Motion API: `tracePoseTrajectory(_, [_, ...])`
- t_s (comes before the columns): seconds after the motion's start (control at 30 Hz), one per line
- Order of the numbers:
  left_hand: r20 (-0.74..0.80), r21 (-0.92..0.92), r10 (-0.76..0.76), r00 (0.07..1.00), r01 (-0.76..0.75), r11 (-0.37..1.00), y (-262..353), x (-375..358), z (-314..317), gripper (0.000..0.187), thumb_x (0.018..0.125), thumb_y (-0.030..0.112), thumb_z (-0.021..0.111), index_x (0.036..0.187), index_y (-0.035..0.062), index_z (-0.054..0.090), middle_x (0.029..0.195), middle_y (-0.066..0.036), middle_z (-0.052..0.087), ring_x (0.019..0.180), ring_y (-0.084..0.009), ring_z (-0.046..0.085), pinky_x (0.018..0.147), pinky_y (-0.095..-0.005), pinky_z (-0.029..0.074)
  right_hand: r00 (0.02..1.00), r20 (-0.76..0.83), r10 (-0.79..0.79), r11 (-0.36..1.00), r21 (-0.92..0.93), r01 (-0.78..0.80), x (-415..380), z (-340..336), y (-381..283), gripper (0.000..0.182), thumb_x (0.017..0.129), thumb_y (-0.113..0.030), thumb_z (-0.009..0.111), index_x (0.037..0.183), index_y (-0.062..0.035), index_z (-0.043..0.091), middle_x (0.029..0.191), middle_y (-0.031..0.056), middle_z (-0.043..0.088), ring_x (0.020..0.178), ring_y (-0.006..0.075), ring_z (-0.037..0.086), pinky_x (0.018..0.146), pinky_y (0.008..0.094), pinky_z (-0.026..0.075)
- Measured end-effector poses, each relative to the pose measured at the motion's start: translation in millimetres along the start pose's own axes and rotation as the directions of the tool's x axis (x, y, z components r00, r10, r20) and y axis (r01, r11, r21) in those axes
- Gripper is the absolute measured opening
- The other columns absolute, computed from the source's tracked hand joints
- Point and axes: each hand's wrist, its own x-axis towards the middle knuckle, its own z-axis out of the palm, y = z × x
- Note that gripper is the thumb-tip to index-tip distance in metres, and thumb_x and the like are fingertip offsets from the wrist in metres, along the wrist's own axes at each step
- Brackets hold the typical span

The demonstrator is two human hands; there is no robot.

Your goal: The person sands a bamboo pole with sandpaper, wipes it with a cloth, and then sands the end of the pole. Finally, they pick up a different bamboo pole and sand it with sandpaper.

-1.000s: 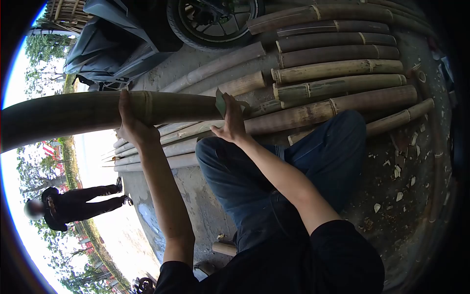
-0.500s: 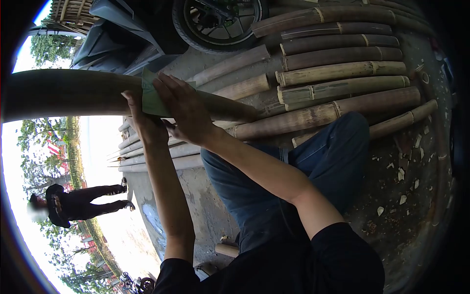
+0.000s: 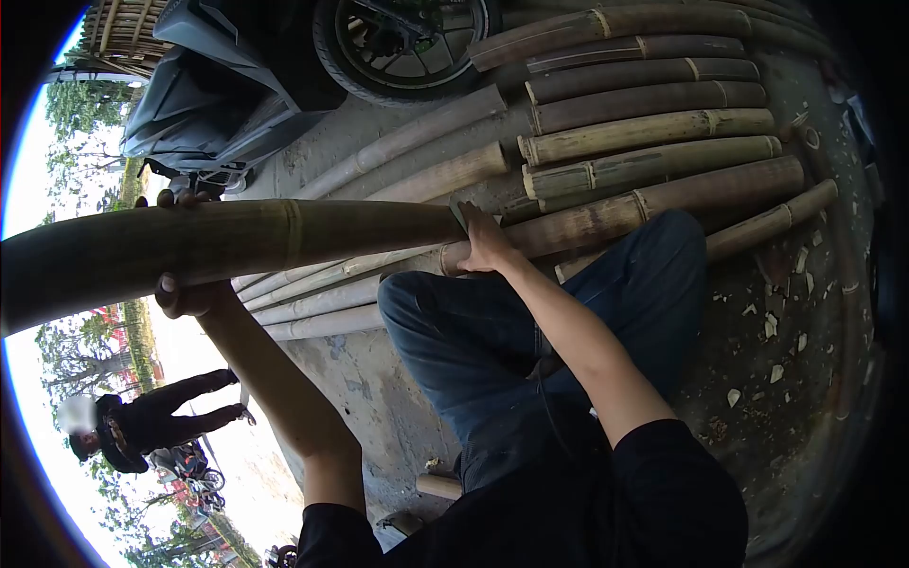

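Note:
A thick brown bamboo pole (image 3: 369,227) with a pale joint ring stretches across from the left edge, held up above the ground. My left hand (image 3: 194,298) is wrapped around it from below, thumb on the near side and fingertips over the far side. At the pole's right end, my right hand (image 3: 487,246) presses a folded green sheet of sandpaper (image 3: 459,217) against the surface, its fingers closed over the sheet. Most of the sandpaper is hidden by the pole and my hand.
Several cut bamboo poles (image 3: 653,123) lie side by side on the concrete beyond my knees. A parked motorbike (image 3: 227,85) stands at the upper left. Wood chips (image 3: 772,327) litter the ground at right. A person in dark clothes (image 3: 151,417) stands in the background.
My left hand has gone left along the pole and now grips it. My right hand has slid right with the sandpaper to the pole's end. The pole's left part sits lower in view.

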Motion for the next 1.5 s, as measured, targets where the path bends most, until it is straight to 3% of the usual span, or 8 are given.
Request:
tracePoseTrajectory(0.13, [-0.104,0.000,-0.005,0.995,0.005,1.000,4,-5,-14,0.090,0.080,0.034,0.070,0.157,0.0039,0.037,0.149,-0.022,0.049,0.136,-0.0405,0.051,0.119,-0.0580,0.037,0.974,0.137,0.181,0.971,0.134,-0.199,23,12,-10,0.120,0.066,-0.025,0.090,0.162,0.0000,0.022,0.163,0.0328,0.032,0.150,0.0470,0.035,0.127,0.0518,0.030])
tracePoseTrajectory(0.33, [-0.377,0.110,-0.027,0.926,0.074,0.991,13,-18,-41,0.067,0.088,0.031,0.065,0.144,-0.0050,0.054,0.144,-0.023,0.058,0.136,-0.0409,0.056,0.120,-0.0558,0.041,0.919,-0.357,-0.167,0.870,0.385,0.308,39,-31,-145,0.104,0.068,-0.007,0.074,0.160,-0.0029,0.026,0.162,0.0288,0.032,0.154,0.0495,0.027,0.130,0.0554,0.022])
tracePoseTrajectory(0.53, [-0.667,0.154,-0.049,0.744,0.201,0.968,34,-19,26,0.044,0.096,0.029,0.070,0.125,-0.0030,0.067,0.123,-0.018,0.071,0.117,-0.0311,0.069,0.106,-0.0487,0.053,0.750,-0.564,-0.346,0.776,0.278,0.567,42,-107,-284,0.103,0.074,-0.013,0.083,0.161,-0.0083,0.028,0.152,0.0220,0.043,0.144,0.0397,0.042,0.124,0.0523,0.033])
tracePoseTrajectory(0.6, [-0.693,0.152,-0.076,0.717,0.249,0.957,38,-21,47,0.045,0.093,0.031,0.079,0.123,-0.0001,0.067,0.115,-0.014,0.071,0.106,-0.0272,0.071,0.096,-0.0466,0.058,0.698,-0.624,-0.351,0.796,0.193,0.574,41,-117,-292,0.115,0.061,-0.015,0.096,0.159,-0.0127,0.035,0.145,0.0169,0.050,0.135,0.0373,0.053,0.117,0.0510,0.043])
tracePoseTrajectory(0.77, [-0.774,0.329,0.131,0.619,0.218,0.919,24,-26,89,0.050,0.100,0.038,0.069,0.134,0.0035,0.062,0.126,-0.014,0.069,0.119,-0.0276,0.068,0.105,-0.0467,0.055,0.687,-0.621,-0.377,0.794,0.166,0.585,41,-138,-268,0.107,0.055,-0.015,0.097,0.150,-0.0186,0.048,0.135,0.0102,0.058,0.121,0.0353,0.063,0.104,0.0502,0.052])
tracePoseTrajectory(0.97, [-0.129,0.111,0.041,0.991,-0.027,0.993,-10,-34,50,0.085,0.092,0.050,0.065,0.155,0.0011,0.038,0.152,-0.034,0.044,0.134,-0.0520,0.052,0.114,-0.0644,0.041,0.759,-0.526,-0.384,0.723,0.339,0.602,41,-173,-258,0.095,0.060,-0.016,0.090,0.147,-0.0156,0.051,0.121,0.0149,0.065,0.111,0.0372,0.068,0.100,0.0524,0.053])
tracePoseTrajectory(1.17, [-0.372,0.216,0.023,0.928,0.062,0.974,-16,-17,88,0.074,0.095,0.052,0.053,0.147,-0.0005,0.050,0.134,-0.029,0.062,0.126,-0.0477,0.062,0.112,-0.0614,0.046,0.612,-0.701,-0.367,0.725,0.197,0.660,38,-170,-253,0.097,0.065,-0.017,0.089,0.153,-0.0148,0.048,0.132,0.0157,0.060,0.115,0.0388,0.064,0.100,0.0500,0.052])
tracePoseTrajectory(1.5, [-0.510,0.189,-0.021,0.860,0.136,0.973,-29,18,49,0.067,0.096,0.047,0.060,0.133,-0.0093,0.058,0.122,-0.026,0.068,0.115,-0.0440,0.068,0.105,-0.0558,0.051,0.935,-0.353,0.016,0.979,0.197,0.058,13,-21,25,0.098,0.063,-0.021,0.093,0.147,-0.0059,0.046,0.139,0.0215,0.056,0.132,0.0407,0.054,0.111,0.0509,0.046])
